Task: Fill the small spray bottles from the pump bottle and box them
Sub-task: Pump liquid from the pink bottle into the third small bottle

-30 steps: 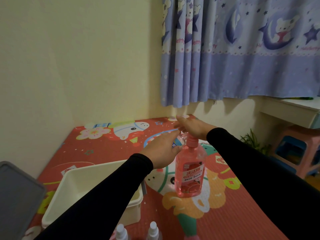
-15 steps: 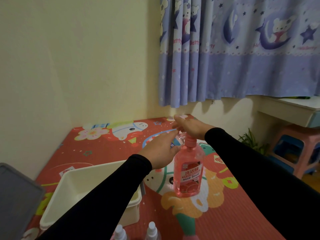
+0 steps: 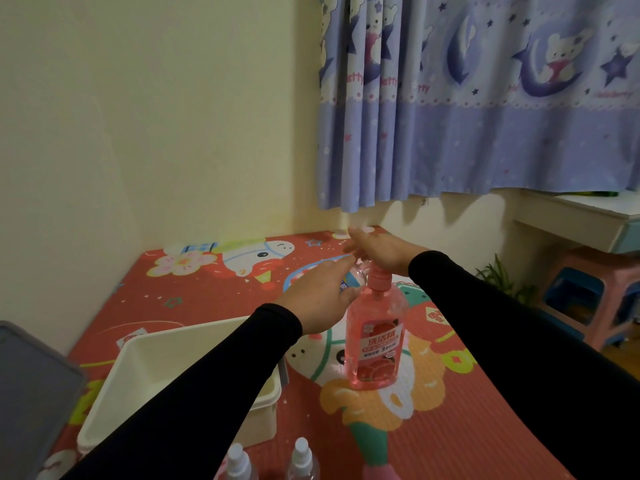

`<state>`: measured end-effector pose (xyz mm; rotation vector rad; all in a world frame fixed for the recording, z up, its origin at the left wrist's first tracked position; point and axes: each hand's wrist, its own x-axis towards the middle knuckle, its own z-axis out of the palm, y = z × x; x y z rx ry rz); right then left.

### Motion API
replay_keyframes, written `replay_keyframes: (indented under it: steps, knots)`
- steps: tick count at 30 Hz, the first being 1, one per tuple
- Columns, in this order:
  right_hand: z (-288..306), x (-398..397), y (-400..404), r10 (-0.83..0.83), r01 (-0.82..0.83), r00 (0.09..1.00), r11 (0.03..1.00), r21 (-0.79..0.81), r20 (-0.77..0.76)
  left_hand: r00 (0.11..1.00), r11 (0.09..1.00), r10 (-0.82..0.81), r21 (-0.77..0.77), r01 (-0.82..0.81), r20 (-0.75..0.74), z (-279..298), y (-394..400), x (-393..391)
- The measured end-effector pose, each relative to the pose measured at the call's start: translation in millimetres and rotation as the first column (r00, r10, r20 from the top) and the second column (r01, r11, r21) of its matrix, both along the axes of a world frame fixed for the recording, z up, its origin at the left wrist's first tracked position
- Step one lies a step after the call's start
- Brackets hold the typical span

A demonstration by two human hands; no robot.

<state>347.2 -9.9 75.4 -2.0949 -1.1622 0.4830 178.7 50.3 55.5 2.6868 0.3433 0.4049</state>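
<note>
Mid-mat [image 3: 485, 427]: right hand [image 3: 382, 252] lies flat, palm down, on pump bottle [image 3: 375, 341] head. Left hand [image 3: 320, 299] grips small spray bottle [image 3: 459, 277] beside the nozzle.

The box [image 3: 180, 382] is set left of the pump bottle [image 3: 375, 344]; two small spray bottles [image 3: 239, 462] are stood before it.

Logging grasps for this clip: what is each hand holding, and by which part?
The left hand holds a small clear bottle at the pump spout, fingers around its body. The right hand rests flat on the pump bottle's pump head, gripping nothing.
</note>
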Motion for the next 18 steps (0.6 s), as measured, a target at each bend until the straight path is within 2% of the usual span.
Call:
replay_keyframes:
  steps: [4,9,11,15,18]
  knots:
    - [4.6,-2.4,-1.5,0.007,-0.005,0.997,1.0,-0.03,0.075,1.0,1.0,0.002,0.001,-0.002,-0.022,2.8,1.7,-1.1]
    - [18.4,2.0,-1.7,-0.011,0.031,0.979,0.995,-0.098,0.203,0.999,1.0,-0.01,0.005,0.01,0.037,13.2,0.8,-1.7]
    - [15.6,2.6,-0.6,-0.023,0.039,0.984,0.995,-0.086,0.175,0.999,1.0,-0.009,-0.006,0.01,0.041,9.9,1.5,0.0]
    - [-0.2,0.6,0.3,-0.015,0.015,1.0,1.0,-0.005,0.022,1.0,1.0,0.006,0.004,-0.006,-0.004,-4.8,5.4,4.3]
    - [-1.5,1.0,-1.1,-0.02,0.021,0.999,1.0,-0.018,0.041,0.999,1.0,0.022,0.007,-0.022,-0.041,-6.4,7.9,5.9]
